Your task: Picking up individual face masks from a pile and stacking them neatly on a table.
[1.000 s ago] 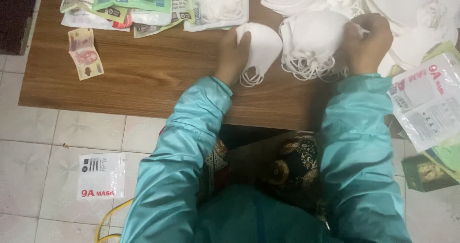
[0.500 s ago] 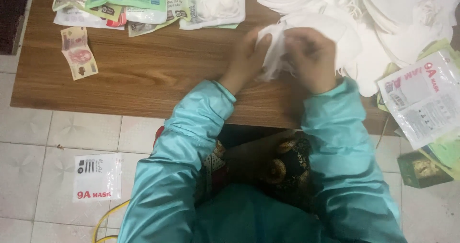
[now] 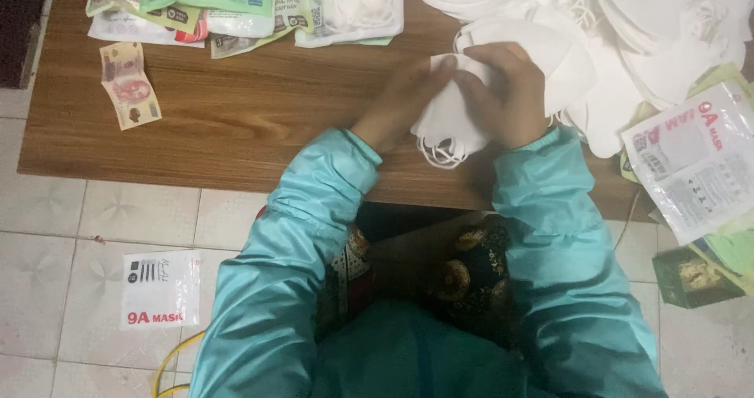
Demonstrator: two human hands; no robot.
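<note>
Both my hands meet over a small stack of white face masks [image 3: 446, 120] near the front edge of the wooden table [image 3: 236, 131]. My left hand [image 3: 404, 96] grips the stack from its left side, fingers on top. My right hand [image 3: 506, 92] closes over the stack's right side. White ear loops hang from the stack's lower edge. A big heap of loose white masks [image 3: 628, 29] lies just behind and to the right of my hands. Both arms wear teal sleeves.
Several packed mask pouches [image 3: 243, 5] lie at the table's far left, with a banknote [image 3: 129, 92] beside them. More printed pouches [image 3: 695, 162] sit at the right edge. One white pouch [image 3: 161, 288] lies on the tiled floor, near a yellow cable [image 3: 169, 363].
My hands were apart a second ago, the left on one mask, the right on a stack. They have come together and now hold the masks as one stack nearer the table's front.
</note>
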